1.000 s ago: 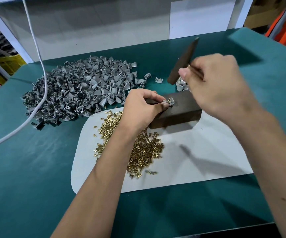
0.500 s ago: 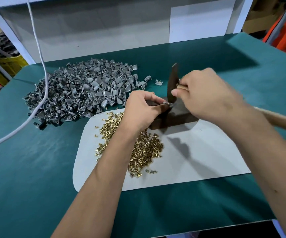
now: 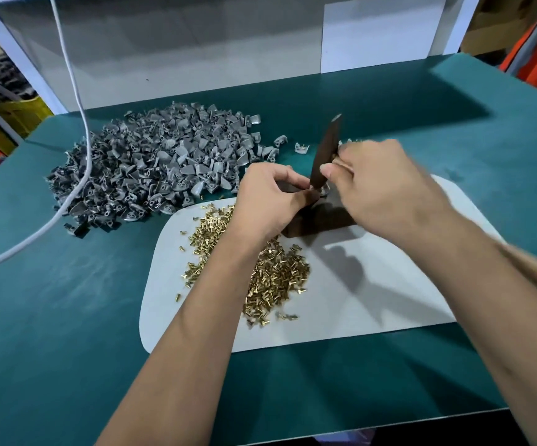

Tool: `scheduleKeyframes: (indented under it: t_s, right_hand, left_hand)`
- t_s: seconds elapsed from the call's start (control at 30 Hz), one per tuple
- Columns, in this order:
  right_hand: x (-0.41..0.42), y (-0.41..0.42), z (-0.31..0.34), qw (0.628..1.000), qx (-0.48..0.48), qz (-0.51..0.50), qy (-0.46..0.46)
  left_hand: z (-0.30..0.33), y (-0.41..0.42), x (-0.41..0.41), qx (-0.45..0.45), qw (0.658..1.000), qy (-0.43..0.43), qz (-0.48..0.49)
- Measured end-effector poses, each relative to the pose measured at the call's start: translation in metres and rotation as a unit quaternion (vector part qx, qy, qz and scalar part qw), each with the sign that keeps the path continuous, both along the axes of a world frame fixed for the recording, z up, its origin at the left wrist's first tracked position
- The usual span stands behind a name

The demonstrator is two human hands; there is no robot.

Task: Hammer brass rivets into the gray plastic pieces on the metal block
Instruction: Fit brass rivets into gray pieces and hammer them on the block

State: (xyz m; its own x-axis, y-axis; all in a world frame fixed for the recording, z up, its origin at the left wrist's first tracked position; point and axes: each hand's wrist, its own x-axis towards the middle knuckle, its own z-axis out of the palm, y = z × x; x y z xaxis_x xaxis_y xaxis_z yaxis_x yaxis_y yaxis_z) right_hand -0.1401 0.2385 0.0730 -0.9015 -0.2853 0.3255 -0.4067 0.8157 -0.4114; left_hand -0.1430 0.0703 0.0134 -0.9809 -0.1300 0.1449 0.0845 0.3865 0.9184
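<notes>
— Brass rivets (image 3: pixel 270 272): one loose heap, small, shiny, short-shanked with flat heads, lying on the pale rounded mat (image 3: pixel 389 291). Gray plastic pieces (image 3: pixel 157 169): one large heap, matte, curved wedge shapes with moulded holes, on the green counter (image 3: pixel 51 317) left of the mat. Condition of the stock?

— Mostly unworked, by my reading. Both heaps are large. A few pale pieces (image 3: pixel 302 147) lie apart behind the metal block (image 3: pixel 321 220); whether those are finished I cannot tell.

— Metal block?

— One, dark, rectangular, flat-topped, at the mat's far edge, partly hidden by both hands.

— Item in work?

— One plastic piece with rivet sits on the block top, mostly covered. Left hand (image 3: pixel 267 204): fingers curled, tips pinching the piece to steady it. Right hand (image 3: pixel 386 188): fingers wrapped round the hammer (image 3: pixel 325 152) close under the head, blurred. The head is dark, narrow and steel-like, its lower end right at the piece; the wooden handle runs back past the forearm.

— Stage?

— Striking, as I judge it. This rivet is not shown seated; nearly all of the batch remains.

— Other?

— White cable (image 3: pixel 77 101), draped over the gray heap.
</notes>
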Motion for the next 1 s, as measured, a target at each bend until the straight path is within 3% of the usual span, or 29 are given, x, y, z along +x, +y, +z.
scheduleKeyframes:
  t_s: [0.1,0.23,0.37,0.53,0.6,0.67,0.7,0.8,0.93,1.0]
  right_hand:
    - [-0.004,0.002,0.007,0.995,0.081,-0.015,-0.059]
    - [-0.001,0.002,0.009,0.998,-0.019,-0.044,0.033]
    - [-0.005,0.003,0.003,0.992,0.091,-0.04,-0.078]
    - [-0.004,0.002,0.009,0.999,-0.004,-0.036,0.025]
    - [-0.009,0.0,0.004,0.995,0.071,-0.028,-0.059]
    - [-0.012,0.007,0.01,0.988,0.122,-0.043,-0.08]
    - [-0.013,0.01,0.015,0.989,0.12,-0.054,-0.064]
    - [-0.008,0.009,0.014,0.998,-0.003,-0.048,0.039]
    - [-0.007,0.001,0.008,0.987,0.134,-0.017,-0.084]
    - [-0.01,0.005,0.019,0.988,0.138,-0.044,-0.061]
  left_hand:
    - [0.001,0.001,0.001,-0.001,1.0,0.0,-0.003]
    - [0.0,0.002,-0.001,0.009,1.0,-0.002,0.009]
    - [0.001,0.003,0.0,0.022,1.0,-0.008,0.003]
    - [0.0,0.003,-0.001,0.009,1.0,0.001,0.007]
    - [0.001,0.004,-0.001,0.015,1.0,-0.001,0.003]
    - [0.002,0.004,0.001,0.015,1.0,-0.006,0.003]
    - [0.002,0.004,0.001,0.013,1.0,-0.007,0.007]
    - [0.001,0.003,0.0,0.002,1.0,-0.008,0.016]
    - [0.002,0.004,0.002,0.013,1.0,-0.011,0.007]
    - [0.004,0.003,0.002,0.003,1.0,-0.01,0.008]
